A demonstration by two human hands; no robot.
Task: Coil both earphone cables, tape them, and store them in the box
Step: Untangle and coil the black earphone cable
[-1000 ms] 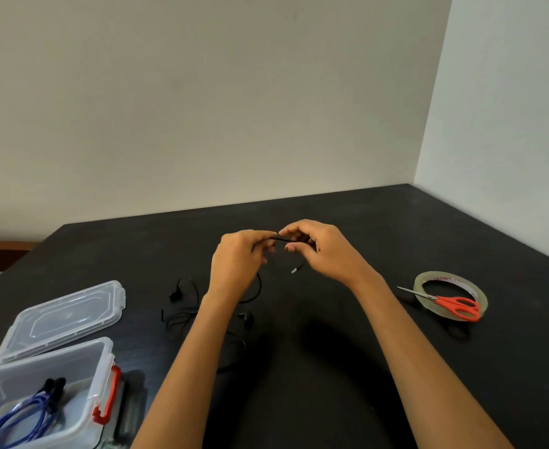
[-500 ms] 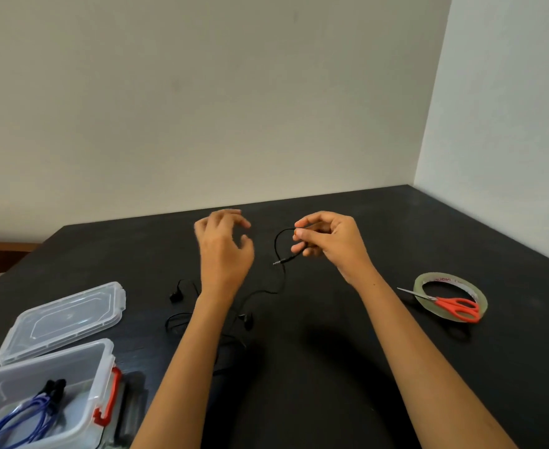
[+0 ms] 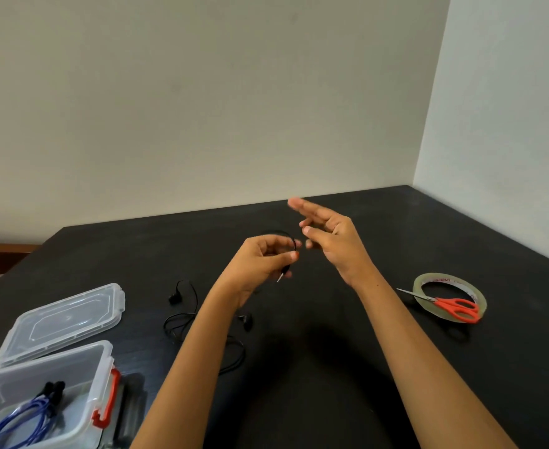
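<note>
A clear box (image 3: 82, 384) with a red clip (image 3: 104, 401) sat open at the near left of the black table (image 3: 428, 222). A blue earphone cable (image 3: 17, 419) lay coiled inside the box. The clear lid (image 3: 62, 322) lay flat just behind the box.

To the right of the box, part of the black earphone cable (image 3: 173, 298) lay in loose loops on the table, with its two small buds apart from each other. The rest of it went up to the left hand (image 3: 260, 260).

That hand was held up above the table, farther right of the box and farther back. Its arm reached forward from the near edge. The fingers were curled in, and the thumb and a finger pinched the black cable close to its plug (image 3: 280, 276). The plug poked out under the hand. A loop of cable curved over the top of the hand.

The right hand (image 3: 331, 241) was up too, just beside the left one on the side away from the box. Its fingers were straight and a bit spread, a little blurry, and they held nothing.

Far to the right of the box, a roll of clear tape (image 3: 419, 283) lay flat on the table. Scissors with red handles (image 3: 454, 307) rested across it.
</note>
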